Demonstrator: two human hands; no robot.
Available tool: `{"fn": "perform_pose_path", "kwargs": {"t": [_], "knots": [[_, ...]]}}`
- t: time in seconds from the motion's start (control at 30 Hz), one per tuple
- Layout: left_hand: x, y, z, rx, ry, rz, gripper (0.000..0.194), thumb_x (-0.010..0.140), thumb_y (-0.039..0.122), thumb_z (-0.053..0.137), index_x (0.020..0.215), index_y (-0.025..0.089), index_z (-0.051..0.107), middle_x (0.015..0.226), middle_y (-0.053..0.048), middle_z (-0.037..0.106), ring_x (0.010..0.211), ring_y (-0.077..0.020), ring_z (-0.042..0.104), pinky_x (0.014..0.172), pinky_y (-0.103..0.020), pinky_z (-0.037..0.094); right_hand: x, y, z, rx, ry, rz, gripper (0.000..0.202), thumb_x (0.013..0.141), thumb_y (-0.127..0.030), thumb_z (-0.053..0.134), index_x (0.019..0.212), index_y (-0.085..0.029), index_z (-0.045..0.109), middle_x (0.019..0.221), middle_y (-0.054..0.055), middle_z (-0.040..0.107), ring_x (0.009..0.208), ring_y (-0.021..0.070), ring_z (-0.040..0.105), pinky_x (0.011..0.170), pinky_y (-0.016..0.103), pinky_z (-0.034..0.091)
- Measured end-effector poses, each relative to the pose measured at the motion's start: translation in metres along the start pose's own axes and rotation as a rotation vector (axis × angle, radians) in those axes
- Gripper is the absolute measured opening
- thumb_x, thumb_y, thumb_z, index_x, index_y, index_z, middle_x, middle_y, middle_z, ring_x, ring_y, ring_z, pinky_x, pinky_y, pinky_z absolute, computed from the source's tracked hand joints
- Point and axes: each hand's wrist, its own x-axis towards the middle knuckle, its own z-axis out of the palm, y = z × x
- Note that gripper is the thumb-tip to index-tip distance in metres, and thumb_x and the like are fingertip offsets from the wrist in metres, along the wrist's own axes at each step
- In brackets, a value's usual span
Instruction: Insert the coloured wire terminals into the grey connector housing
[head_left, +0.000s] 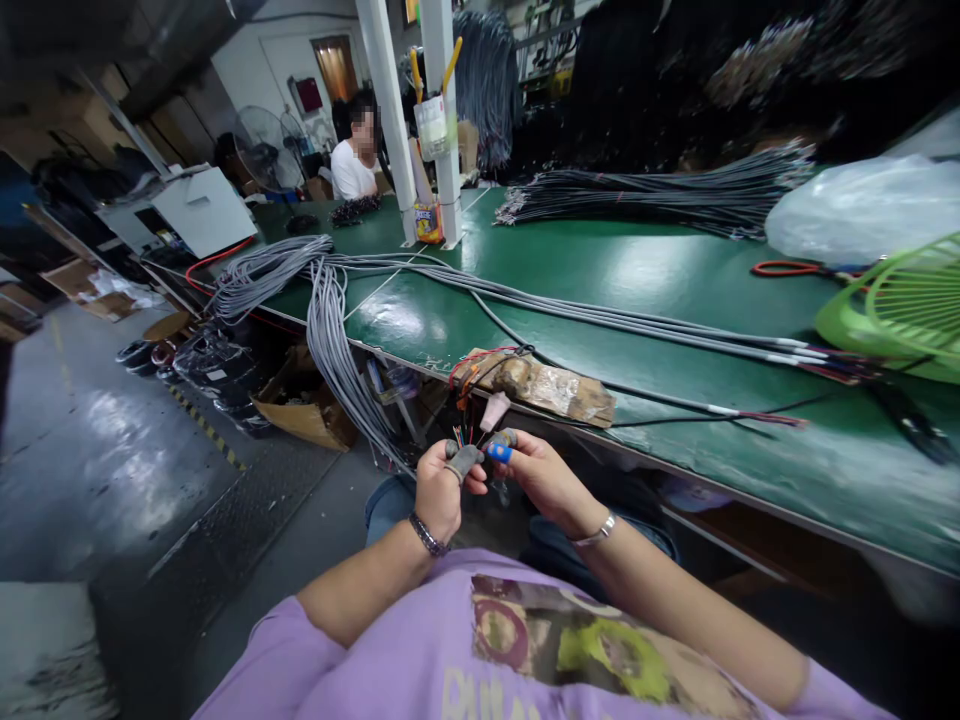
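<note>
Both hands meet just in front of the green table's near edge. My left hand [444,482], with grey finger covers and a dark bracelet, is closed on thin coloured wires [459,436] whose ends stick up from the fingers. Close beside it, my right hand [529,468] is pinched, with a blue wrap on one finger; what lies between its fingertips is too small to make out. Just beyond the hands, a taped wooden block [559,390] sits at the table edge, with orange and black wires and a pale pink piece [494,412] next to it.
Long grey cables [540,303] cross the green table [645,262], and a bundle [330,350] hangs over its front edge. Black cables [645,200], a plastic bag [862,212] and a green fan [907,305] are farther right. Behind the posts, a person [352,165] sits.
</note>
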Motion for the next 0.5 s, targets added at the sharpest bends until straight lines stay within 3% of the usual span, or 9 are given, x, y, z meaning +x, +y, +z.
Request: {"fn": "perform_pose_path", "kwargs": {"t": [0.17, 0.37, 0.5], "knots": [[0.0011, 0.0004, -0.0021, 0.007, 0.017, 0.005, 0.022, 0.068, 0.033, 0.068, 0.067, 0.013, 0.059, 0.051, 0.001, 0.059, 0.038, -0.0077, 0.051, 0.038, -0.018, 0.041, 0.0005, 0.0036, -0.0043, 0.084, 0.010, 0.059, 0.020, 0.066, -0.031, 0.076, 0.072, -0.018, 0.064, 0.061, -0.003, 0.054, 0.055, 0.0081, 0.044, 0.056, 0.024, 0.036], [0.0017, -0.0004, -0.0022, 0.003, 0.001, 0.003, 0.019, 0.069, 0.030, 0.067, 0.069, 0.013, 0.059, 0.051, 0.001, 0.060, 0.039, -0.0081, 0.052, 0.039, -0.018, 0.041, -0.0026, -0.0009, 0.0002, 0.109, -0.016, 0.074, 0.026, 0.062, -0.030, 0.079, 0.081, -0.018, 0.066, 0.077, 0.000, 0.062, 0.064, 0.0104, 0.052, 0.061, 0.026, 0.041], [0.0023, -0.0012, -0.0029, 0.016, -0.004, -0.002, 0.018, 0.070, 0.030, 0.066, 0.068, 0.013, 0.058, 0.051, 0.001, 0.060, 0.039, -0.0082, 0.052, 0.039, -0.018, 0.041, -0.0030, -0.0021, 0.0026, 0.096, -0.008, 0.057, 0.028, 0.060, -0.031, 0.081, 0.081, -0.018, 0.066, 0.076, 0.000, 0.062, 0.064, 0.0109, 0.052, 0.060, 0.026, 0.040]]}}
